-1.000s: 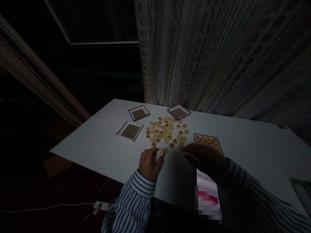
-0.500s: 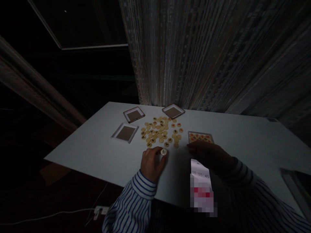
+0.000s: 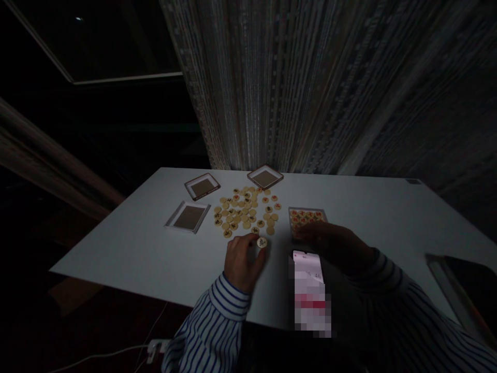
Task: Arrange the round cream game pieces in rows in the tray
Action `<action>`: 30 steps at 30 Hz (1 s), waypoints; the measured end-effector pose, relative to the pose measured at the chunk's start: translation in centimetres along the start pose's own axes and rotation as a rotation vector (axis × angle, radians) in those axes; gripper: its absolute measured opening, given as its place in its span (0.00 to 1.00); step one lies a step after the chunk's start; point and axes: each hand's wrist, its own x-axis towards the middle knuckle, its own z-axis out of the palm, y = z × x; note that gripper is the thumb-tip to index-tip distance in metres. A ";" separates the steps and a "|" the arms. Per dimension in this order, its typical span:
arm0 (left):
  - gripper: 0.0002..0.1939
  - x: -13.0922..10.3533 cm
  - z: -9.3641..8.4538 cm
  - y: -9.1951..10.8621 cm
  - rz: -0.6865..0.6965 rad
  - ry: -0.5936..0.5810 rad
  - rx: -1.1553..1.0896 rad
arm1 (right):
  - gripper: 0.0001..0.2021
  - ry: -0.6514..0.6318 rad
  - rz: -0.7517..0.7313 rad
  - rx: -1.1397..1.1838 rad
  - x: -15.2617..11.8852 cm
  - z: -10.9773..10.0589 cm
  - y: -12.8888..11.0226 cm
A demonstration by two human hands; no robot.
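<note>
My left hand (image 3: 241,263) pinches one xiangqi piece (image 3: 262,242) between thumb and fingers, its dark-marked face up. Beyond it, many round xiangqi pieces lie scattered, some with black or red characters, others plain side up. My right hand (image 3: 336,243) reaches over the near edge of a shallow box (image 3: 326,216) holding rows of red-marked pieces. Its fingers are stretched leftward in shadow, and I make out nothing in them. Just below that hand lies a lit phone (image 3: 308,261) showing a timer, partly blurred out.
Three shallow trays stand on the white table (image 3: 128,243): one at the back left (image 3: 202,187), one at the back middle (image 3: 265,177), and one at the left (image 3: 189,217). A dark flat object (image 3: 469,285) sits at the right. A fringed curtain (image 3: 267,93) hangs behind.
The view has turned slightly right, so the table's things appear farther left. My right hand has come farther over the box's near edge. The left hand still pinches its piece.
</note>
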 end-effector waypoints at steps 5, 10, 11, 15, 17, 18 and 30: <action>0.11 0.4 0.5 0.5 0.043 -0.009 0.003 | 0.11 0.086 0.058 0.090 -0.5 0.0 0.8; 0.11 0.6 1.1 0.9 0.053 -0.033 -0.014 | 0.11 0.091 0.096 0.122 -0.5 -0.5 0.8; 0.11 0.7 1.1 1.0 0.053 -0.040 -0.019 | 0.11 0.088 0.108 0.112 -0.5 -0.7 0.8; 0.11 0.9 1.4 1.5 0.052 -0.059 -0.028 | 0.11 0.128 0.101 0.073 -0.5 -1.5 0.8; 0.11 1.0 1.5 1.7 0.064 -0.066 -0.027 | 0.11 0.139 0.087 0.065 -0.5 -1.8 0.9; 0.10 1.1 1.6 1.8 0.068 -0.066 -0.027 | 0.11 0.137 0.086 0.059 -0.5 -2.0 1.0; 0.11 1.7 2.6 2.2 0.087 -0.122 -0.031 | 0.11 0.237 0.094 0.079 -0.4 -1.5 1.9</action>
